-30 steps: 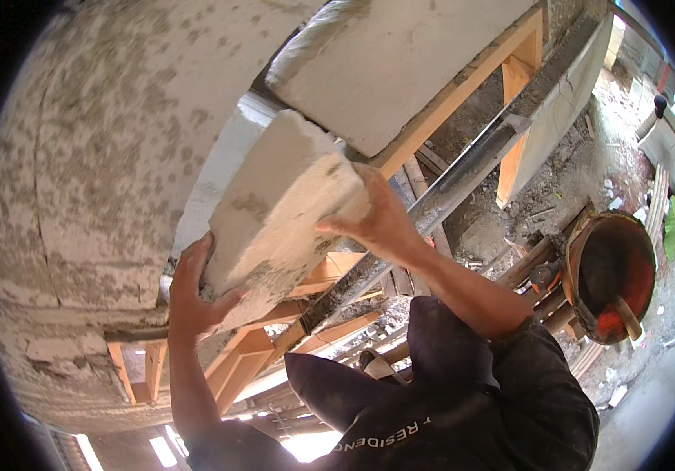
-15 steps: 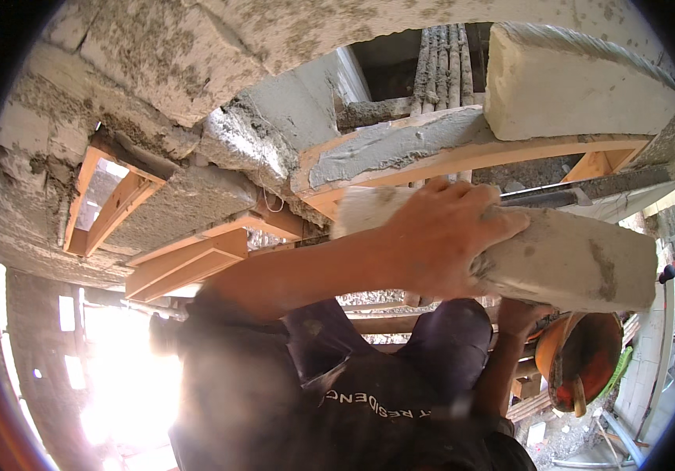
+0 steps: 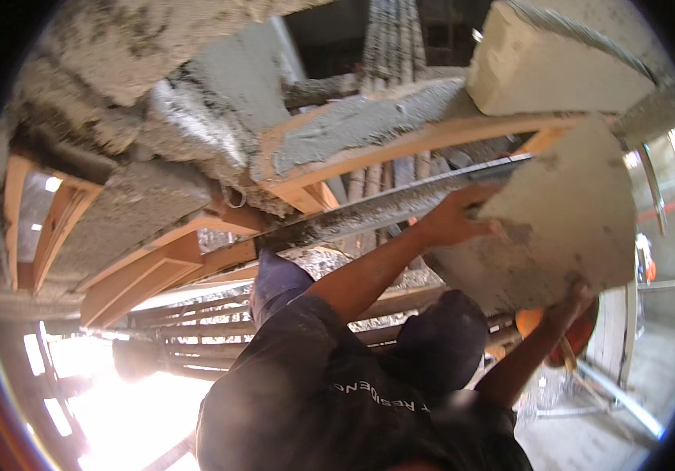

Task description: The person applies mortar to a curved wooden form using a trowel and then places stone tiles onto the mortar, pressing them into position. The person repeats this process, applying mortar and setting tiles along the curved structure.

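Observation:
A large pale masonry block is held tilted in front of my right side, its broad face toward me. My left hand grips its left edge, with thumb and fingers apart across the corner. At the lower edge, my right hand is closed, and part of it is hidden by the block. Ahead of the block, a curved wooden form carries a spread of wet grey mortar. A second pale block sits on the form's right end, next to the mortar.
Below the held block, an orange bucket is partly covered. A dark metal beam runs beneath the form. Wooden frames hang under rough concrete at left. Wooden slats lie below me. Several tubes stand behind.
The held block has turned and risen, now showing its broad face. My left hand has shifted to its left edge, and my right hand has come up to its lower edge.

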`<state>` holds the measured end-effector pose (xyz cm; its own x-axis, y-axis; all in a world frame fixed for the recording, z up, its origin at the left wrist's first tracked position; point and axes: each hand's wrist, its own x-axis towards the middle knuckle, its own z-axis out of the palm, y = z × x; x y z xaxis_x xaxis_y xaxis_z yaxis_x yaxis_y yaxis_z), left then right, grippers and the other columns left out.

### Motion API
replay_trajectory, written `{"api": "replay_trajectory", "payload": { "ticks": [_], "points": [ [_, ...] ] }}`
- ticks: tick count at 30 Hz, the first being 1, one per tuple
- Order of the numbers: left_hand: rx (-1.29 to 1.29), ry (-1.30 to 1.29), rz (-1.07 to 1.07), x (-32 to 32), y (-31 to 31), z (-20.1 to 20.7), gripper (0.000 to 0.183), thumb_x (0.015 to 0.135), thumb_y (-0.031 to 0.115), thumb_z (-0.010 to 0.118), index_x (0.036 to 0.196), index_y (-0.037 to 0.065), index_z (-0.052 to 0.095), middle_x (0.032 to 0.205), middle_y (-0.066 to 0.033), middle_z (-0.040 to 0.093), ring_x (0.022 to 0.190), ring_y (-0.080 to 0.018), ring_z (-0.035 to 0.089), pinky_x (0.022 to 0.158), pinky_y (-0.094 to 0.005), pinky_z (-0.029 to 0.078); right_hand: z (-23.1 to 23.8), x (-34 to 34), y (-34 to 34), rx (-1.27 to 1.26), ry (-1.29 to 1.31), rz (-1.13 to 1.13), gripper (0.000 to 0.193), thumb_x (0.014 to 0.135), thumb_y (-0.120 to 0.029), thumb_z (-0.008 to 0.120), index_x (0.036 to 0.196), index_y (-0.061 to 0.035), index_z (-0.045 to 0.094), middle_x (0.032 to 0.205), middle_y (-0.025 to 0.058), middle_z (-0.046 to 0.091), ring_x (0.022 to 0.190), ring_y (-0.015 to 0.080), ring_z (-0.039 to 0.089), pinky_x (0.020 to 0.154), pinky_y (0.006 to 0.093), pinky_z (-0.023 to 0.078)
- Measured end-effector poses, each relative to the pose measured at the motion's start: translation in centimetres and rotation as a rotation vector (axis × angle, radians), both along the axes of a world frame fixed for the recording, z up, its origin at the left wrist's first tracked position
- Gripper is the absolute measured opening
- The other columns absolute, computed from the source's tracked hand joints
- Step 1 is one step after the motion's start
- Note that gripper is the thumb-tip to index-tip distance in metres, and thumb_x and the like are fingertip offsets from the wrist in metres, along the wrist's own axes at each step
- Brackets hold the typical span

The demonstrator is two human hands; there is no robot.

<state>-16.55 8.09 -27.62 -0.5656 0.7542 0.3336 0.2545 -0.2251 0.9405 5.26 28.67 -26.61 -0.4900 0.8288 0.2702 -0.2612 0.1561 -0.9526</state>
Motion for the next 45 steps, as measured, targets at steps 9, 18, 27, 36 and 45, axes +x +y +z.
{"api": "replay_trajectory", "payload": {
  "ticks": [9,18,27,36,45],
  "points": [
    [-0.220,-0.553,-0.089,4.5,0.4,-8.3,0.050,0.094,0.037,0.050,0.128,0.001,0.049,0.107,-0.0070,0.061,0.096,-0.0134,0.055,0.085,-0.0297,0.044,3.0,-1.5,-4.8,0.132,-0.416,-0.119,0.084,0.064,-0.035,0.082,0.125,0.0067,0.043,0.113,0.0124,0.054,0.104,0.0229,0.053,0.089,0.0359,0.043],
    [-0.535,-0.424,-0.237,6.6,-0.3,-14.6,0.054,0.093,0.046,0.047,0.119,0.000,0.055,0.102,-0.0149,0.062,0.091,-0.0197,0.059,0.082,-0.0329,0.046,1.0,-0.3,-7.0,0.198,-0.727,-0.135,0.092,0.059,-0.033,0.085,0.129,0.0067,0.040,0.121,0.0210,0.051,0.113,0.0295,0.050,0.095,0.0386,0.041],
    [-0.567,-0.025,0.102,3.3,-2.4,-16.5,0.048,0.087,0.039,0.059,0.113,-0.001,0.056,0.101,-0.0212,0.063,0.095,-0.0327,0.061,0.084,-0.0387,0.046,-1.6,1.3,-6.5,0.408,-1.037,0.009,0.089,0.057,-0.036,0.084,0.128,-0.0011,0.044,0.119,0.0180,0.051,0.112,0.0350,0.049,0.095,0.0423,0.040],
    [-0.558,-0.200,-0.142,4.8,0.6,-16.3,0.056,0.089,0.035,0.058,0.126,-0.006,0.048,0.125,-0.0219,0.054,0.115,-0.0283,0.054,0.097,-0.0346,0.041,-9.3,4.1,-6.0,0.632,-1.328,0.046,0.087,0.055,-0.042,0.082,0.125,-0.0060,0.044,0.111,0.0161,0.050,0.105,0.0346,0.048,0.086,0.0458,0.039],
    [-0.710,-0.163,-0.311,6.9,5.5,-15.4,0.051,0.092,0.033,0.054,0.126,-0.004,0.049,0.124,-0.0221,0.054,0.116,-0.0291,0.052,0.096,-0.0344,0.040,-9.4,6.0,-6.3,0.590,-1.222,0.046,0.092,0.058,-0.040,0.080,0.131,-0.0031,0.038,0.118,0.0168,0.048,0.111,0.0347,0.047,0.094,0.0440,0.037]
  ]
}}
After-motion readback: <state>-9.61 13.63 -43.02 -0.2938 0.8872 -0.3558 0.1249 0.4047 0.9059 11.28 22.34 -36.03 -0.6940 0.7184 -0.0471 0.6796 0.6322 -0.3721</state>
